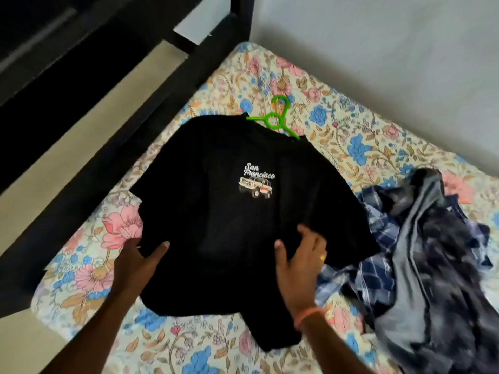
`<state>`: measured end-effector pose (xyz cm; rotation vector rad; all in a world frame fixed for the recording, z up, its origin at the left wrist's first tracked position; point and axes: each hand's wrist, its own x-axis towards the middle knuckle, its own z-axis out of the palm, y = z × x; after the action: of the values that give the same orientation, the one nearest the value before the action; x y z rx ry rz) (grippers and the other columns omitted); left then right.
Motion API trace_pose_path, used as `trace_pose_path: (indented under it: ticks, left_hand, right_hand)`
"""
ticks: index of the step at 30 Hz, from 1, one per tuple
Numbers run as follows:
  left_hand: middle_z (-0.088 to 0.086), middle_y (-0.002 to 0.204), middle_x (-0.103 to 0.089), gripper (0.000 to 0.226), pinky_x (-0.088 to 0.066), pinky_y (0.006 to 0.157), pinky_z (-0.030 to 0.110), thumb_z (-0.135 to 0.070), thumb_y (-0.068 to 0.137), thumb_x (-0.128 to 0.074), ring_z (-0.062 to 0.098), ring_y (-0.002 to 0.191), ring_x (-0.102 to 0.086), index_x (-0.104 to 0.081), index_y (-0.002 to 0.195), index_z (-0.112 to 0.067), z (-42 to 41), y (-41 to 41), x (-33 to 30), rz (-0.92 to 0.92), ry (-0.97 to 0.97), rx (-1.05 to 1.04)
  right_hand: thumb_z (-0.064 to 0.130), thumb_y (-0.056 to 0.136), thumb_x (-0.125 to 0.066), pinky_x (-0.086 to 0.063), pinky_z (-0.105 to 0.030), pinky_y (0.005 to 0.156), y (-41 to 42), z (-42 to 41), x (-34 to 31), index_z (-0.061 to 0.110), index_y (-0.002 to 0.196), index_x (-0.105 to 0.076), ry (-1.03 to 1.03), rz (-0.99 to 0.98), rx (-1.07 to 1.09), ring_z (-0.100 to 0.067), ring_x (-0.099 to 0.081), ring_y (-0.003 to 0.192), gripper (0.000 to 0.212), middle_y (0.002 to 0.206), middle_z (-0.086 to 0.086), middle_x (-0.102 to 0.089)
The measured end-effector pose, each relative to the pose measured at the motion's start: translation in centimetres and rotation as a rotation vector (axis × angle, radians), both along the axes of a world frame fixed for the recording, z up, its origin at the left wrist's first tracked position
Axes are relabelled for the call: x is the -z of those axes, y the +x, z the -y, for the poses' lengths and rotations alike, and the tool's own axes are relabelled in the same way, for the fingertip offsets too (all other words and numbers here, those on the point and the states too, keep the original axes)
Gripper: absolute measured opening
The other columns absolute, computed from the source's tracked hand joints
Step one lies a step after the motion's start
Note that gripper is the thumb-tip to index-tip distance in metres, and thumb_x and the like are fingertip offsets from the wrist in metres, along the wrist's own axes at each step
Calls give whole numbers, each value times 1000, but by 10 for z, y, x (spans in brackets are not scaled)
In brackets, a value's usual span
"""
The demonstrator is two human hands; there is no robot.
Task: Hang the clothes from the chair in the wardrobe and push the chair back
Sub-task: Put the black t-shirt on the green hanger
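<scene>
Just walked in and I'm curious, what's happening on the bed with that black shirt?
A person is getting a black T-shirt ready to hang. It lies spread on the flowered bedsheet with a green hanger poking out at its collar. The left hand and right hand both rest on its lower part, fingers mostly straight, as if smoothing it. A heap of other clothes, including a blue checked shirt, waits on the right.

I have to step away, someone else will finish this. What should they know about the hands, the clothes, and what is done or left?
Left hand and right hand both rest on the black San Francisco print T-shirt, fingers relaxed, gripping nothing.
T-shirt lies flat on the floral bedsheet, green plastic hanger at its collar.
Heap of blue checked and grey clothes lies to the right.
Left: hang everything in the wardrobe, push chair back.
</scene>
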<state>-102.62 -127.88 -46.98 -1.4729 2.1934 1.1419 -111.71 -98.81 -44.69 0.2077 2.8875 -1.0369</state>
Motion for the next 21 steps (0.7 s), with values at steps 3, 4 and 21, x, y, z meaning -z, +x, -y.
trace_pose_path:
  ticks: [3, 4, 21]
  left_hand:
    - [9, 112, -72, 42, -47, 73, 35, -36, 85, -74, 31, 97, -66, -64, 123, -20, 0, 6, -13, -117, 470, -105]
    - [10, 118, -71, 43, -43, 73, 36, -34, 84, -74, 31, 101, -64, -64, 124, -21, 1, 9, -15, -179, 604, -202]
    - [6, 113, -71, 36, -54, 88, 35, -20, 93, -52, 21, 101, -68, -62, 127, -14, 43, 41, -82, -453, 926, -640]
  right_hand:
    - [27, 81, -79, -42, -37, 96, 86, -3, 10, 3, 131, -45, -121, 357, 266, -23, -41, 114, 66, 126, -9, -41]
    - [26, 79, -81, -43, -35, 94, 99, -4, 9, 2, 131, -45, -153, 419, 319, -24, -43, 115, 68, 127, -11, -43]
    - [35, 96, -59, -43, -53, 107, 122, -42, -64, -3, 130, -59, -1364, 1108, 501, -44, -53, 126, 51, 136, -27, -55]
